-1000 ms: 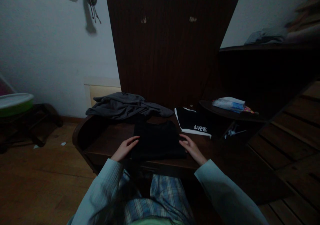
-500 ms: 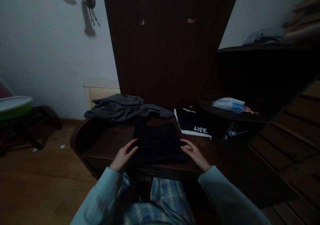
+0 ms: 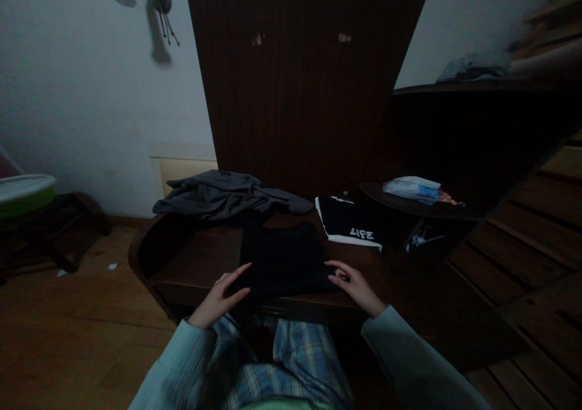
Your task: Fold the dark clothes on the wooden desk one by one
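Note:
A black folded garment (image 3: 284,258), probably a top with a scooped neckline at its far edge, lies flat near the front edge of the dark wooden tabletop (image 3: 195,258). At its left side, my left hand (image 3: 220,295) has thumb and forefinger apart, their tips at the cloth's edge. My right hand (image 3: 354,285) is at the opposite side, thumb and forefinger also parted, the other fingers curled. Neither hand grips the cloth. Behind the garment and to the right lies a folded black-and-white garment (image 3: 345,222) with white lettering.
A crumpled grey garment (image 3: 231,196) lies along the back left. A plastic packet (image 3: 411,190) rests on a rounded shelf at right, and folded cloth (image 3: 475,67) on the shelf above. At far left a green tub (image 3: 27,194) stands on a dark stool.
My left hand has shifted down and slightly left, its thumb and forefinger spreading wider. My right hand has moved slightly down along the garment's side. The black garment stays flat.

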`<move>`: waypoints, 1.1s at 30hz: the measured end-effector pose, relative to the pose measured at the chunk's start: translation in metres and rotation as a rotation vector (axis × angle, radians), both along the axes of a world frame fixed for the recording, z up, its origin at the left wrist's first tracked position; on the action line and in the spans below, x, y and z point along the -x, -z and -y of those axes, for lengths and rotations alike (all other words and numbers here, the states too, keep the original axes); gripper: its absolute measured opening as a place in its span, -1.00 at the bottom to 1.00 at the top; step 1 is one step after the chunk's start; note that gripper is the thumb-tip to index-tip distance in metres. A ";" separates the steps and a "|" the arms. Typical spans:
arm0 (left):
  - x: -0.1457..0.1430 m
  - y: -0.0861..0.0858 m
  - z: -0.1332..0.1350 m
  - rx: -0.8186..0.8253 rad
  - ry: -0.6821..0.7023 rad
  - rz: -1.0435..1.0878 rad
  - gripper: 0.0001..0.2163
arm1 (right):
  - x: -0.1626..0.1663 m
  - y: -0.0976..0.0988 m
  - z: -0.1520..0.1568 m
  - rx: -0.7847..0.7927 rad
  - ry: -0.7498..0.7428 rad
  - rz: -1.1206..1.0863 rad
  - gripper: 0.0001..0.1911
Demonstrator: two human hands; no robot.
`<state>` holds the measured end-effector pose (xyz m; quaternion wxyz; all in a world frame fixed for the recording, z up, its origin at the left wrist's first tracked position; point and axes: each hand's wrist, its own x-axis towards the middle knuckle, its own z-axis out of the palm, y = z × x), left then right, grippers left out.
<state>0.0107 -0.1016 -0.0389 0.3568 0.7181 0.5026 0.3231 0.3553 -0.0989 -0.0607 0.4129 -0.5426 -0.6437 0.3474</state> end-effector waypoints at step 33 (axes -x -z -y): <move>-0.027 -0.004 -0.047 0.179 -0.209 0.324 -0.38 | 0.030 -0.051 -0.045 0.496 0.188 -0.331 -0.50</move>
